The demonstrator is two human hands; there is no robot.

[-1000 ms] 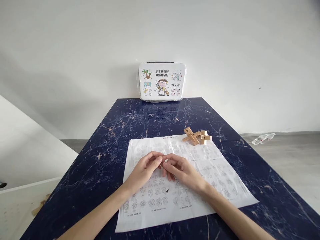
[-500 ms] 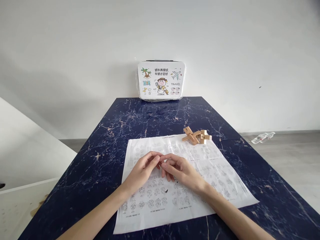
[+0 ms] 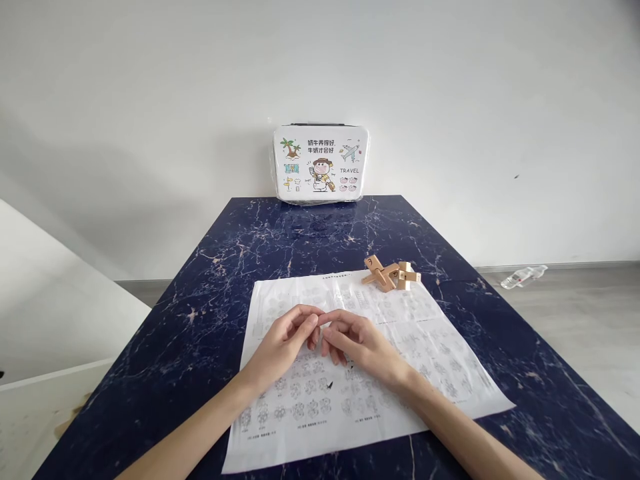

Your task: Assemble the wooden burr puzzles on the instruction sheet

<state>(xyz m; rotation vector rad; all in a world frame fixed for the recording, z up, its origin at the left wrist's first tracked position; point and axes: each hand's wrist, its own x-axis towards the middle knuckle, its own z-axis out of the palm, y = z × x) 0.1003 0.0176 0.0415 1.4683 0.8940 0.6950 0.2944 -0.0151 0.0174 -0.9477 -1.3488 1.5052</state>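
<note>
Head view: left hand (image 3: 287, 341), right hand (image 3: 363, 343) loosely curled, fingertips meeting; can't tell if gripping.
Paper sheet (image 3: 370, 397): beneath them, likely light, creasable; lift by corners.
Wooden pieces (image 3: 385, 277): sheet's far-right corner, probably stiff; pinch the sides.

White wall (image 3: 150, 80), soft shadow (image 3: 150, 213) at left; blue marbled table (image 3: 300, 257); grey floor (image 3: 580, 320) at right.
</note>
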